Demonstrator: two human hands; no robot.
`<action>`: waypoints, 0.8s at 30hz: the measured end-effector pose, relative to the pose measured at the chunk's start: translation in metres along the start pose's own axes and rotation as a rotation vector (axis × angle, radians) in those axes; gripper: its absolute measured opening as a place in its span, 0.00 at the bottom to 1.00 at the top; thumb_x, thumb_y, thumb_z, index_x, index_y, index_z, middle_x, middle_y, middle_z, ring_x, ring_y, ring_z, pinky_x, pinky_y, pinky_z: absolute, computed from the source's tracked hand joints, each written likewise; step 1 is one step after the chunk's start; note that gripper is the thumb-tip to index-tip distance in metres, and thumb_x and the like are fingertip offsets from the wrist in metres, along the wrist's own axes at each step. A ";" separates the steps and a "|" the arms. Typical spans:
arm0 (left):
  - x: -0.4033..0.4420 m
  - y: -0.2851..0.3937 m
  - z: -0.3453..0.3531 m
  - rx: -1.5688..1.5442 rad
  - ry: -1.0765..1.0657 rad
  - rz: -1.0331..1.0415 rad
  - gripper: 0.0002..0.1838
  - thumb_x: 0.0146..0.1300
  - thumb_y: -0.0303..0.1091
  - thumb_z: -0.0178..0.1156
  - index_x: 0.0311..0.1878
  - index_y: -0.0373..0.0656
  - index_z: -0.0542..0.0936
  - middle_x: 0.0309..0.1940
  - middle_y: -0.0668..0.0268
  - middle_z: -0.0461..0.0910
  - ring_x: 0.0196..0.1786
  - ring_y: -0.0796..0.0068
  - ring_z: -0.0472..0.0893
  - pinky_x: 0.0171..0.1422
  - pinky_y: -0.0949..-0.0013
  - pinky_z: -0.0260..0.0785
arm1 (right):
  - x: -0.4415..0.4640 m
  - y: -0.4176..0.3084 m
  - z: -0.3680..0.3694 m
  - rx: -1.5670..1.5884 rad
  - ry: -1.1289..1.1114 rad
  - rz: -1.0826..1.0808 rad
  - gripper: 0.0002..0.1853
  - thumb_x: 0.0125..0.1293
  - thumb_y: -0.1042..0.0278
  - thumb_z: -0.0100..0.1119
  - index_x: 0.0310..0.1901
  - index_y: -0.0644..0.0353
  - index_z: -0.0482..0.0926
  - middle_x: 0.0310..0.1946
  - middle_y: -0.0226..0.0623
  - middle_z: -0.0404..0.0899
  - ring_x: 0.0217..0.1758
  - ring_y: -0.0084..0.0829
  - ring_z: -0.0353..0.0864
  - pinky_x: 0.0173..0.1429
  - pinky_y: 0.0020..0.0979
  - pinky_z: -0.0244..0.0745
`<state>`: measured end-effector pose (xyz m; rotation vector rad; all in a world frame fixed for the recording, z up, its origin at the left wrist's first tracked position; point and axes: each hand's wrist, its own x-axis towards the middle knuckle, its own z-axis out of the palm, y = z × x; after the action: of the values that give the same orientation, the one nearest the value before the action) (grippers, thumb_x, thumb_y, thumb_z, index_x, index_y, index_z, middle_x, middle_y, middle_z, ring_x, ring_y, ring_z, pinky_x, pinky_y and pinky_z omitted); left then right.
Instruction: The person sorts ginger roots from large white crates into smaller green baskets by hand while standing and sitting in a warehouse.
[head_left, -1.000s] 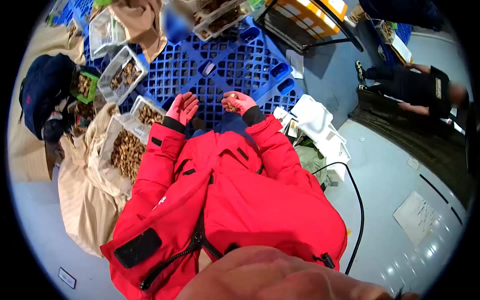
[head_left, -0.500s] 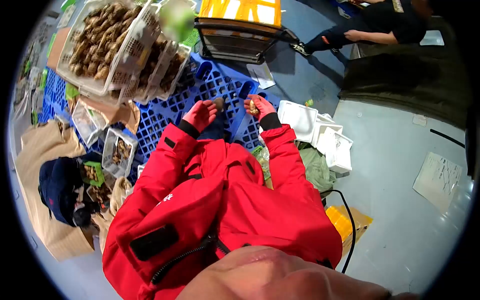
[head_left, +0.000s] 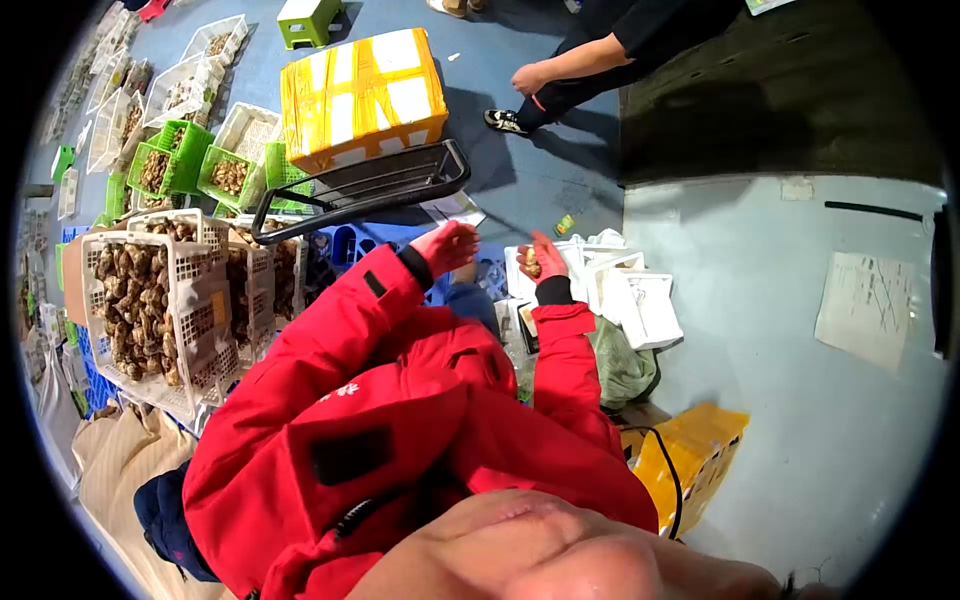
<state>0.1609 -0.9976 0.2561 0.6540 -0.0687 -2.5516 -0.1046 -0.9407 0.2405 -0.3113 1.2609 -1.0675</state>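
My right hand (head_left: 545, 258) has its fingers curled round a small brown mushroom (head_left: 531, 263), just in front of a stack of white foam boxes (head_left: 600, 270). To its left my left hand (head_left: 447, 248) is raised over the blue pallet (head_left: 350, 245), its fingers loosely bent and nothing visible in them. The black metal frame of a chair or cart (head_left: 440, 180) stands just beyond that hand. A white plastic crate (head_left: 205, 320) heaped with similar brown mushrooms (head_left: 135, 310) stands farther left, with other filled crates beside it.
A box wrapped in yellow tape (head_left: 365, 95) rests behind the black frame. Green baskets (head_left: 185, 155) and several white crates line the floor at upper left. Another person's hand (head_left: 530, 78) hangs near the top. A yellow-wrapped carton (head_left: 695, 455) lies at lower right.
The view has swung left and up, bringing more floor baskets and the taped box into sight. My hands are closer together; the right still holds the mushroom.
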 end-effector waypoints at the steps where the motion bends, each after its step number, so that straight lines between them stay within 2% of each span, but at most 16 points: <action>1: 0.026 0.007 -0.002 -0.006 -0.048 -0.014 0.22 0.61 0.51 0.51 0.51 0.45 0.72 0.48 0.65 0.75 0.50 0.67 0.74 0.55 0.64 0.65 | 0.009 -0.017 -0.002 0.020 0.015 -0.001 0.21 0.63 0.60 0.51 0.58 0.47 0.65 0.35 0.41 0.78 0.29 0.30 0.78 0.29 0.27 0.75; 2: 0.047 0.010 0.000 0.004 -0.081 -0.041 0.23 0.59 0.52 0.52 0.51 0.48 0.72 0.48 0.66 0.75 0.50 0.68 0.74 0.56 0.65 0.64 | 0.020 -0.025 -0.016 0.050 0.020 0.000 0.20 0.63 0.60 0.51 0.57 0.45 0.66 0.34 0.40 0.78 0.28 0.28 0.78 0.28 0.27 0.75; 5: 0.089 0.032 0.047 0.143 0.036 -0.025 0.23 0.59 0.54 0.52 0.51 0.50 0.72 0.48 0.68 0.75 0.51 0.70 0.74 0.56 0.66 0.64 | 0.048 -0.069 -0.032 0.030 0.039 0.004 0.21 0.63 0.61 0.51 0.58 0.46 0.65 0.35 0.41 0.78 0.28 0.27 0.78 0.29 0.27 0.76; 7: 0.133 0.048 0.051 0.150 0.003 0.024 0.22 0.59 0.54 0.52 0.50 0.50 0.72 0.49 0.70 0.74 0.51 0.71 0.73 0.56 0.66 0.64 | 0.085 -0.093 -0.045 -0.059 0.000 -0.046 0.21 0.63 0.61 0.51 0.58 0.46 0.65 0.36 0.41 0.78 0.28 0.27 0.78 0.29 0.27 0.76; 9: 0.165 0.063 0.061 0.106 -0.004 0.090 0.22 0.59 0.53 0.52 0.50 0.50 0.73 0.49 0.70 0.74 0.51 0.72 0.73 0.56 0.66 0.65 | 0.120 -0.125 -0.043 -0.228 -0.057 -0.037 0.25 0.63 0.64 0.51 0.62 0.47 0.59 0.38 0.41 0.76 0.28 0.26 0.77 0.30 0.25 0.75; 11: 0.184 0.072 0.074 0.112 0.112 0.136 0.21 0.58 0.53 0.54 0.49 0.50 0.73 0.44 0.70 0.75 0.48 0.73 0.74 0.55 0.67 0.65 | 0.155 -0.144 -0.037 -0.339 -0.072 -0.019 0.26 0.62 0.67 0.52 0.62 0.51 0.58 0.39 0.40 0.76 0.29 0.26 0.77 0.30 0.24 0.74; 13: 0.214 0.081 0.070 0.080 -0.050 0.177 0.20 0.58 0.52 0.55 0.48 0.50 0.73 0.43 0.70 0.76 0.44 0.74 0.75 0.47 0.69 0.67 | 0.177 -0.165 -0.029 -0.389 -0.142 -0.027 0.25 0.62 0.68 0.53 0.60 0.54 0.59 0.38 0.39 0.76 0.29 0.26 0.76 0.29 0.24 0.73; 14: 0.226 0.081 0.072 0.136 0.102 0.190 0.20 0.58 0.50 0.55 0.49 0.50 0.72 0.42 0.71 0.76 0.44 0.75 0.75 0.45 0.69 0.67 | 0.187 -0.175 -0.027 -0.415 -0.181 -0.039 0.25 0.61 0.68 0.53 0.60 0.55 0.60 0.38 0.39 0.76 0.29 0.25 0.76 0.29 0.23 0.73; 15: 0.233 0.081 0.079 0.184 0.166 0.205 0.18 0.60 0.48 0.54 0.49 0.50 0.72 0.40 0.72 0.76 0.42 0.78 0.76 0.44 0.70 0.67 | 0.192 -0.186 -0.023 -0.405 -0.219 -0.049 0.24 0.61 0.68 0.53 0.59 0.56 0.61 0.38 0.39 0.76 0.29 0.25 0.76 0.29 0.23 0.73; 18: 0.267 0.086 0.092 0.241 0.167 0.181 0.17 0.60 0.48 0.53 0.48 0.51 0.73 0.38 0.73 0.77 0.39 0.79 0.76 0.44 0.69 0.68 | 0.195 -0.213 -0.018 -0.392 -0.309 -0.074 0.22 0.61 0.67 0.54 0.56 0.58 0.65 0.36 0.40 0.77 0.28 0.26 0.76 0.29 0.23 0.72; 20: 0.282 0.098 0.111 0.248 0.216 0.109 0.16 0.60 0.46 0.53 0.47 0.49 0.73 0.39 0.73 0.77 0.40 0.79 0.76 0.43 0.71 0.68 | 0.186 -0.225 -0.023 -0.370 -0.220 -0.077 0.20 0.60 0.71 0.54 0.55 0.58 0.67 0.33 0.36 0.75 0.26 0.24 0.74 0.28 0.22 0.71; 21: 0.343 0.098 0.042 0.136 -0.471 0.094 0.16 0.60 0.47 0.53 0.45 0.49 0.74 0.38 0.73 0.77 0.39 0.80 0.76 0.41 0.71 0.69 | 0.191 -0.234 -0.020 -0.381 -0.201 -0.088 0.20 0.60 0.73 0.54 0.55 0.58 0.68 0.31 0.35 0.75 0.25 0.23 0.73 0.27 0.22 0.70; 22: 0.313 0.103 0.098 0.258 0.197 0.049 0.15 0.58 0.46 0.54 0.44 0.49 0.74 0.36 0.73 0.77 0.36 0.80 0.76 0.38 0.72 0.69 | 0.195 -0.240 -0.021 -0.379 -0.137 -0.085 0.20 0.59 0.73 0.54 0.55 0.57 0.68 0.30 0.34 0.74 0.24 0.22 0.73 0.26 0.21 0.69; 23: 0.313 0.104 0.110 0.256 0.180 0.106 0.15 0.57 0.46 0.54 0.42 0.48 0.74 0.34 0.73 0.77 0.34 0.81 0.76 0.37 0.73 0.68 | 0.191 -0.244 -0.026 -0.381 -0.071 -0.069 0.21 0.59 0.73 0.54 0.55 0.57 0.68 0.29 0.34 0.74 0.23 0.22 0.72 0.26 0.21 0.68; 24: 0.323 0.105 0.105 0.351 0.063 0.137 0.15 0.57 0.47 0.55 0.42 0.49 0.75 0.34 0.74 0.77 0.34 0.81 0.76 0.37 0.73 0.68 | 0.195 -0.249 -0.032 -0.427 -0.074 -0.059 0.21 0.58 0.73 0.54 0.56 0.57 0.67 0.29 0.34 0.74 0.22 0.21 0.71 0.25 0.21 0.67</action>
<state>-0.0845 -1.2528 0.2253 0.8287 -0.5313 -2.4041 -0.2654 -1.2108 0.2876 -0.7098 1.4140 -0.8199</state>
